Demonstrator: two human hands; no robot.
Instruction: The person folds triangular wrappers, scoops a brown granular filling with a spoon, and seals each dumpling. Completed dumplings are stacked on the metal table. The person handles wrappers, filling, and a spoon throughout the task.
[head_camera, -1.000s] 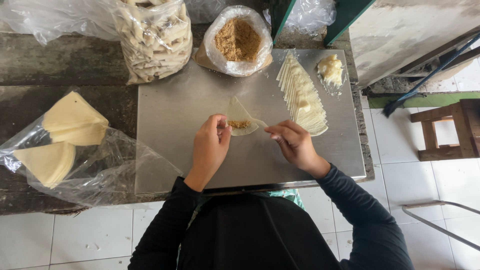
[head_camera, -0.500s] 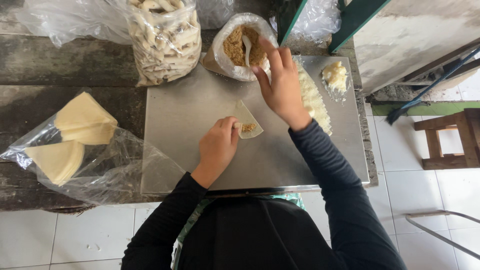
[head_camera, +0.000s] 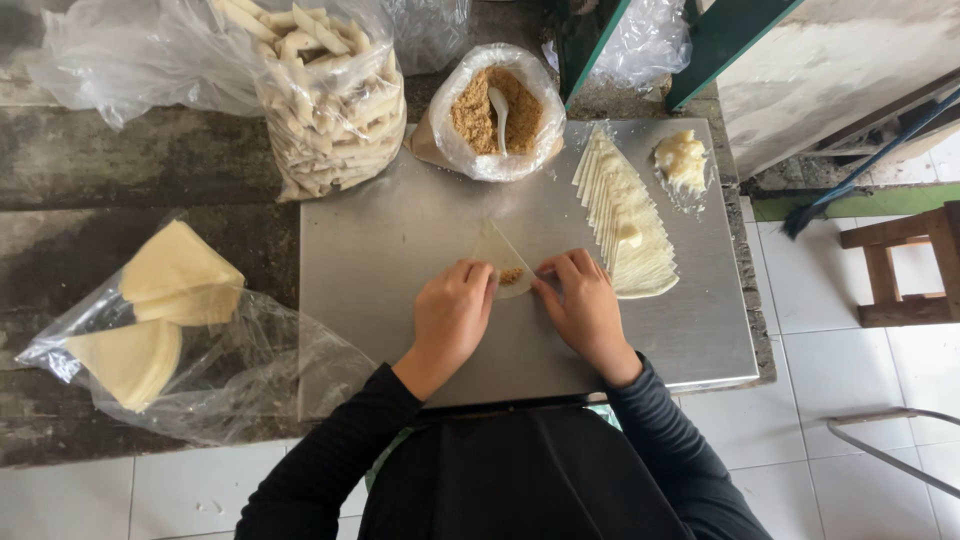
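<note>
Your left hand (head_camera: 452, 310) and right hand (head_camera: 583, 305) sit close together on the steel sheet (head_camera: 390, 250), fingertips pinched on the triangular wrapper (head_camera: 497, 252) with its dab of brown filling (head_camera: 511, 276). You look to be at the folding step; the next move calls for turning the near edge over the filling without spilling it. Just right lies the fanned stack of wrappers (head_camera: 625, 215), so room is tight there; bare steel opens to your left. Farther off stand the bag of filling with its spoon (head_camera: 497, 110) and the bag of finished rolls (head_camera: 325, 100)
</note>
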